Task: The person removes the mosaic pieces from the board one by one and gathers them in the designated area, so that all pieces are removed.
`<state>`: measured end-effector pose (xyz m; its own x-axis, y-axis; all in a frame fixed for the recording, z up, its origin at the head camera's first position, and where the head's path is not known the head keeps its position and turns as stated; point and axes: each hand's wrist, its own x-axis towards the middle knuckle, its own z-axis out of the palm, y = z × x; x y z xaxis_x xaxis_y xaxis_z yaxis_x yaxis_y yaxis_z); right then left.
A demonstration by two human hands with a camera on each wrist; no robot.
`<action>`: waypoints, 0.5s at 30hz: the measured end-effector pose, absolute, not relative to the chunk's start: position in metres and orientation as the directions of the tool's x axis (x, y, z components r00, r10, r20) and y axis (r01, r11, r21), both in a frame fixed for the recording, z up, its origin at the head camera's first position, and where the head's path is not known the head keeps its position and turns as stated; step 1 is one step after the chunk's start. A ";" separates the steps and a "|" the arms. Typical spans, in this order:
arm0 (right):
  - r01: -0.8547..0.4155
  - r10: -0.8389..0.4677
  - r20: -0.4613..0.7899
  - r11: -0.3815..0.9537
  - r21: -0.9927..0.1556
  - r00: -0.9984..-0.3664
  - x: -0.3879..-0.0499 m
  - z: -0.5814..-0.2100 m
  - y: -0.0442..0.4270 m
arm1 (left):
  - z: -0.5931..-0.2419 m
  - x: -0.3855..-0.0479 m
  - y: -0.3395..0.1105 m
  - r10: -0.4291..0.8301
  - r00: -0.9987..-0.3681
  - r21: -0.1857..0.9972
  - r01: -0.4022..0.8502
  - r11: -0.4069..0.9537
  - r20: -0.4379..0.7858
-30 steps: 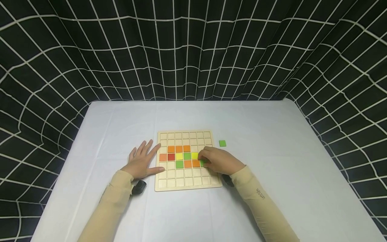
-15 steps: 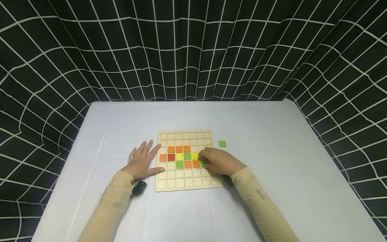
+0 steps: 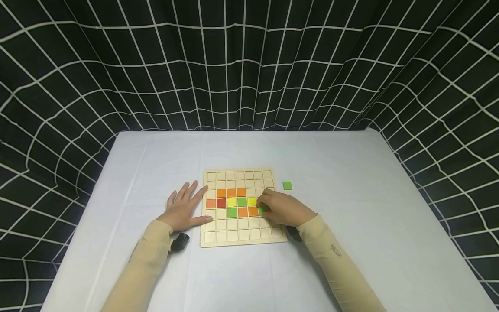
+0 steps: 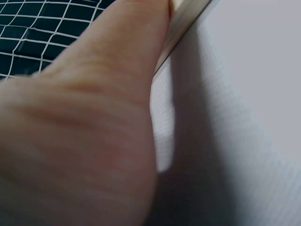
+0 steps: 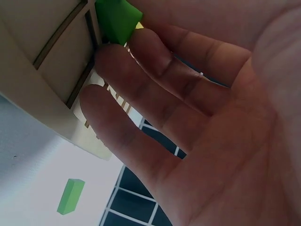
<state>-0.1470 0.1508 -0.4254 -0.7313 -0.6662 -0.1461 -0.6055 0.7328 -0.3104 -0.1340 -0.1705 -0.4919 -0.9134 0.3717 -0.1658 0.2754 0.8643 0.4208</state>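
A wooden grid board [image 3: 232, 235] lies on the table, with orange, red, yellow and green square tiles in its middle rows. My left hand [image 3: 180, 212] is spread flat at the board's left side, thumb and index fingertip resting on its edge. Over the right side of the board, my right hand [image 3: 286, 208] pinches a green tile [image 3: 262, 211] beside an orange tile [image 3: 253, 211]. In the right wrist view this green tile [image 5: 117, 21] looks tilted at the fingertips, and the thumb's hold is partly hidden. The left wrist view shows mostly the left thumb [image 4: 127, 56] against the board's edge.
One loose green tile [image 3: 287, 186] lies on the white tablecloth [image 3: 331, 164] to the right of the board. A black curtain with white grid lines [image 3: 234, 65] surrounds the table at the back and sides.
The right hand's fingertips have shifted very slightly to the right with the green tile. The left hand, the board and the loose tile stay in place.
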 end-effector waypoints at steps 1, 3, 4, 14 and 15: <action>-0.608 -0.668 -0.143 0.731 -0.309 -0.731 -0.147 -0.426 0.151 | -0.492 -0.134 -0.170 0.372 -0.913 0.420 0.275 0.865 -0.168; -0.610 -0.669 -0.137 0.730 -0.309 -0.731 -0.147 -0.426 0.151 | -0.489 -0.133 -0.170 0.369 -0.912 0.424 0.267 0.865 -0.178; -0.610 -0.669 -0.134 0.728 -0.312 -0.731 -0.147 -0.426 0.151 | -0.487 -0.133 -0.169 0.369 -0.912 0.429 0.265 0.864 -0.180; -0.602 -0.667 -0.142 0.729 -0.326 -0.731 -0.146 -0.425 0.152 | -0.482 -0.132 -0.168 0.364 -0.912 0.437 0.254 0.863 -0.191; -0.601 -0.668 -0.143 0.728 -0.328 -0.730 -0.146 -0.425 0.153 | -0.483 -0.132 -0.168 0.363 -0.911 0.432 0.252 0.866 -0.197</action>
<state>-0.1459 0.1527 -0.4250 -0.7305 -0.6677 -0.1433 -0.6014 0.7284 -0.3282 -0.1322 -0.1684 -0.4831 -0.9108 0.3627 -0.1972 0.2516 0.8663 0.4315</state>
